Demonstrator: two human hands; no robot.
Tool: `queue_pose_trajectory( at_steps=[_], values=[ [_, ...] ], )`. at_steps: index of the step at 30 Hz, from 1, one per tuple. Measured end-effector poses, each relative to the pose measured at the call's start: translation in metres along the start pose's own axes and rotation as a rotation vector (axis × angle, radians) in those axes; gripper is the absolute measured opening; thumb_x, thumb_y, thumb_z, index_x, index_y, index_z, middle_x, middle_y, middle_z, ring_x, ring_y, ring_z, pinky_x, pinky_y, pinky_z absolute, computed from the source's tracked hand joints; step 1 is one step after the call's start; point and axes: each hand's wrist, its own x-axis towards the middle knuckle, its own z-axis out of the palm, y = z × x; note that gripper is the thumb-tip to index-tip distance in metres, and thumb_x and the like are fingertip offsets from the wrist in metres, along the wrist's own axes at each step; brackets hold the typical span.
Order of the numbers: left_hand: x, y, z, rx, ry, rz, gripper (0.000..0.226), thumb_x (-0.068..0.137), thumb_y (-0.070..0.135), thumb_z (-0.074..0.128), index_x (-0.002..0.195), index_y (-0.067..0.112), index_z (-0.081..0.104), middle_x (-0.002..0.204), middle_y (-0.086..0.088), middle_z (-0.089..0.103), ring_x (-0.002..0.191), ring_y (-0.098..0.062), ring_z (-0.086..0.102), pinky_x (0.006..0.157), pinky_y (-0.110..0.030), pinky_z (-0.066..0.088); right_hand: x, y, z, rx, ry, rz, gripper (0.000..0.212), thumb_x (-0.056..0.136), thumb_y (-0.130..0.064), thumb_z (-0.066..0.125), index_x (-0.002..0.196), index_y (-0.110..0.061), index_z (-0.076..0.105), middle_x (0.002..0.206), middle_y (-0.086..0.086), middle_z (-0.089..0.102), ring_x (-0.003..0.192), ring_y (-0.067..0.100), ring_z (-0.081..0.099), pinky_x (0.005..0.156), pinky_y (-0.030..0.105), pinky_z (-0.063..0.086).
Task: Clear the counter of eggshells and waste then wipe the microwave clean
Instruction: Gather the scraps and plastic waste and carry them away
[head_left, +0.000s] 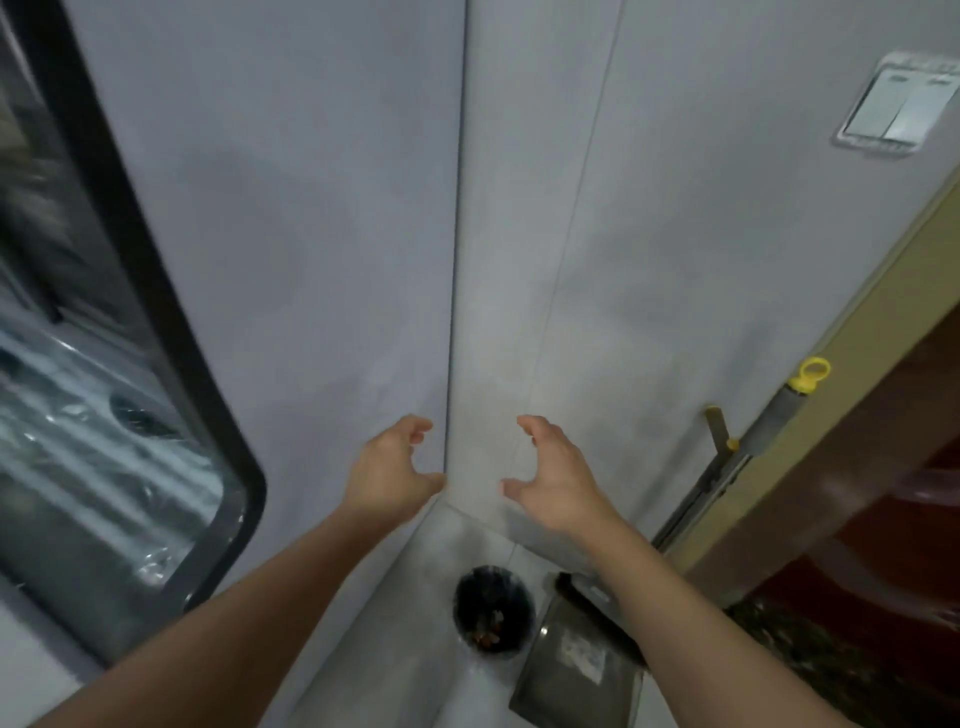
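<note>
**Both hands empty above the waste bin**

Two bare forearms reach in from the near edge, and the left hand (390, 465) and right hand (551, 470) hang apart before the wall corner, fingers loosely curled, holding nothing. Below and between them a small dark waste bin (493, 609) stands on the pale floor, with brownish scraps inside; a grey dustpan (574, 686) lies just right of it. Whether those scraps are eggshells cannot be told. Eggshell would likely be light, brittle and quick to crumble, so it is probably best scooped in a cupped palm rather than pinched. Neither worktop nor microwave shows clearly: at the left a black-framed glass panel (104, 405) is blurred, and what lies behind it is hard to read. A wall switch (898, 106) sits far right, a yellow-capped fitting (810, 376) by the door frame (852, 332), and no cloth for wiping is visible anywhere
</note>
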Motion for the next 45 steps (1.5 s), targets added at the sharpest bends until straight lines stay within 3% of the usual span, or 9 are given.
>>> queue_pose_trajectory(
  at_steps=[6, 11, 14, 22, 26, 31, 36, 45],
  values=[
    [-0.072, 0.000, -0.043, 0.008, 0.118, -0.099, 0.061, 0.072, 0.022, 0.078, 0.126, 0.019, 0.049, 0.120, -0.001, 0.059, 0.104, -0.015, 0.055, 0.083, -0.022, 0.040, -0.041, -0.044, -0.004, 0.013, -0.097, -0.136, 0.081, 0.073, -0.025, 0.075, 0.140, -0.021, 0.031, 0.138, 0.004, 0.041, 0.127, 0.018, 0.039, 0.095, 0.018, 0.026],
    [-0.134, -0.018, -0.084, 0.017, 0.224, -0.216, 0.064, 0.071, 0.024, 0.078, 0.128, 0.019, 0.048, 0.122, -0.002, 0.058, 0.107, -0.017, 0.056, 0.092, -0.030, 0.047, -0.066, -0.090, 0.015, -0.005, -0.198, -0.244, 0.086, 0.070, -0.029, 0.079, 0.140, -0.019, 0.031, 0.138, 0.006, 0.040, 0.127, 0.020, 0.040, 0.098, 0.021, 0.028],
    [-0.170, -0.037, -0.114, 0.020, 0.279, -0.280, 0.066, 0.072, 0.024, 0.078, 0.130, 0.020, 0.046, 0.124, -0.001, 0.058, 0.110, -0.016, 0.056, 0.092, -0.028, 0.046, -0.077, -0.124, 0.037, -0.014, -0.257, -0.307, 0.088, 0.069, -0.031, 0.080, 0.141, -0.021, 0.029, 0.139, 0.005, 0.039, 0.127, 0.020, 0.040, 0.101, 0.026, 0.032],
    [-0.252, -0.109, -0.203, 0.042, 0.427, -0.380, 0.065, 0.074, 0.023, 0.076, 0.131, 0.022, 0.044, 0.125, 0.001, 0.056, 0.102, -0.012, 0.054, 0.082, -0.023, 0.046, -0.118, -0.229, 0.115, 0.030, -0.367, -0.515, 0.075, 0.068, -0.028, 0.080, 0.131, -0.025, 0.039, 0.130, -0.003, 0.044, 0.117, 0.011, 0.044, 0.092, 0.022, 0.035],
    [-0.291, -0.159, -0.256, 0.032, 0.474, -0.435, 0.067, 0.073, 0.026, 0.077, 0.131, 0.025, 0.043, 0.126, 0.003, 0.055, 0.107, -0.012, 0.054, 0.081, -0.024, 0.047, -0.145, -0.296, 0.158, 0.022, -0.435, -0.558, 0.083, 0.072, -0.029, 0.078, 0.140, -0.024, 0.032, 0.141, 0.001, 0.038, 0.128, 0.019, 0.039, 0.105, 0.038, 0.039],
    [-0.342, -0.216, -0.322, 0.041, 0.525, -0.470, 0.067, 0.072, 0.027, 0.077, 0.130, 0.029, 0.043, 0.123, 0.007, 0.055, 0.097, -0.006, 0.050, 0.074, -0.022, 0.044, -0.178, -0.373, 0.214, 0.042, -0.470, -0.614, 0.085, 0.076, -0.033, 0.075, 0.144, -0.026, 0.024, 0.148, -0.001, 0.031, 0.133, 0.017, 0.033, 0.104, 0.031, 0.032],
    [-0.393, -0.262, -0.384, 0.091, 0.531, -0.525, 0.067, 0.073, 0.029, 0.078, 0.130, 0.029, 0.042, 0.125, 0.007, 0.054, 0.103, -0.009, 0.051, 0.075, -0.024, 0.046, -0.209, -0.445, 0.263, 0.054, -0.500, -0.650, 0.085, 0.076, -0.033, 0.075, 0.143, -0.026, 0.024, 0.148, 0.001, 0.032, 0.134, 0.018, 0.033, 0.109, 0.039, 0.034],
    [-0.443, -0.339, -0.464, 0.101, 0.591, -0.648, 0.066, 0.072, 0.030, 0.078, 0.129, 0.027, 0.044, 0.126, 0.007, 0.055, 0.102, -0.009, 0.051, 0.073, -0.023, 0.046, -0.222, -0.545, 0.333, -0.011, -0.551, -0.775, 0.081, 0.076, -0.038, 0.073, 0.141, -0.027, 0.027, 0.144, -0.002, 0.035, 0.131, 0.015, 0.036, 0.101, 0.030, 0.035]
  ],
)
